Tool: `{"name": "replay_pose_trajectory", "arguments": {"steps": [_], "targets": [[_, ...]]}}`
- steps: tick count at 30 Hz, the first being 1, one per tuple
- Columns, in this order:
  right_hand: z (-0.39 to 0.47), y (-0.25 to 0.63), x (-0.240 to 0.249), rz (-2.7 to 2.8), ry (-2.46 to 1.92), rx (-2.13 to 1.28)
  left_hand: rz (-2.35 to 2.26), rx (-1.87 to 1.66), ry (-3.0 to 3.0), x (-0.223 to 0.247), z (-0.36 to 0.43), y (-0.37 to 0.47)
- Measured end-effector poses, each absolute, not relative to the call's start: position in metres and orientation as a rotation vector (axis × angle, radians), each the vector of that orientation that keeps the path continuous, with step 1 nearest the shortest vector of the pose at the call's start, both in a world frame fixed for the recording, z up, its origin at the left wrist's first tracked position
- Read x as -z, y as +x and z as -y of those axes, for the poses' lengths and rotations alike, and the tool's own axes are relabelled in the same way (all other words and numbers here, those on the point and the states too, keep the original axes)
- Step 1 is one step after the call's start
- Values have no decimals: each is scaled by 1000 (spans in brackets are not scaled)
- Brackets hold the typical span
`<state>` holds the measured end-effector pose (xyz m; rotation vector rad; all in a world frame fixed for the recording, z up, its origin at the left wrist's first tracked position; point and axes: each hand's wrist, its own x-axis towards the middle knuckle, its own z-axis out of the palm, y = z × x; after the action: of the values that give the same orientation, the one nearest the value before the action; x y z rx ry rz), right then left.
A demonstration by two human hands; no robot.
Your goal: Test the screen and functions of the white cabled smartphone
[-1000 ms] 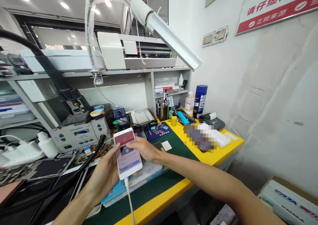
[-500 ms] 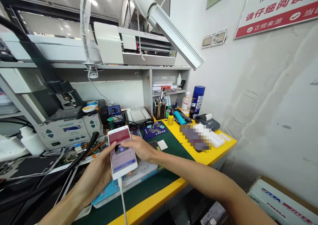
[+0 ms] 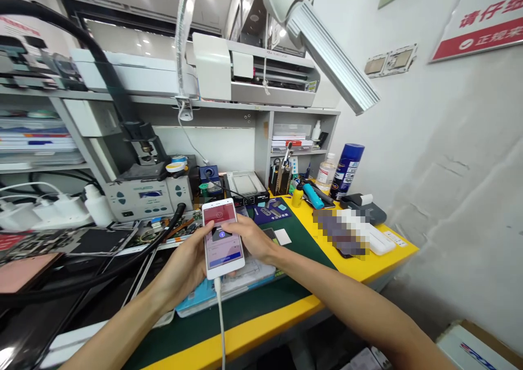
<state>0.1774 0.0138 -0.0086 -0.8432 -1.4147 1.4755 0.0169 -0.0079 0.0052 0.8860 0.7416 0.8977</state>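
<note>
A white smartphone [image 3: 220, 249] is held upright and slightly tilted above the bench, its lit screen red at the top and pale below. A white cable [image 3: 221, 310] runs down from its lower edge. My left hand [image 3: 192, 255] is closed round the phone's left side, thumb at the edge of the screen. From the right, my right hand [image 3: 255, 239] also grips it, with the thumb lying over the screen. The fingers behind the phone are mostly hidden. Beneath it lies a blue and clear plastic package [image 3: 204, 299] on the green mat [image 3: 241, 316].
A grey soldering station [image 3: 143, 198] and a black hose [image 3: 163, 236] stand left among phone parts. A yellow bottle [image 3: 297, 196], a blue spray can [image 3: 347, 171] and a white case [image 3: 378, 236] sit right. A lamp [image 3: 335, 59] hangs overhead.
The camera view has turned left, so everything appears shifted right. Both hands keep the same hold on the phone, and its screen looks the same.
</note>
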Motion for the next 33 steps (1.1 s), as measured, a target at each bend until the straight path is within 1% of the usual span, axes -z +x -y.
{"name": "replay_pose_trajectory", "arguments": {"steps": [11, 33], "targets": [[-13, 177, 12, 1416, -834, -1477, -620, -868, 871, 2, 3, 10], [-13, 174, 12, 1389, -827, -1455, -594, -863, 900, 0, 4, 11]]}}
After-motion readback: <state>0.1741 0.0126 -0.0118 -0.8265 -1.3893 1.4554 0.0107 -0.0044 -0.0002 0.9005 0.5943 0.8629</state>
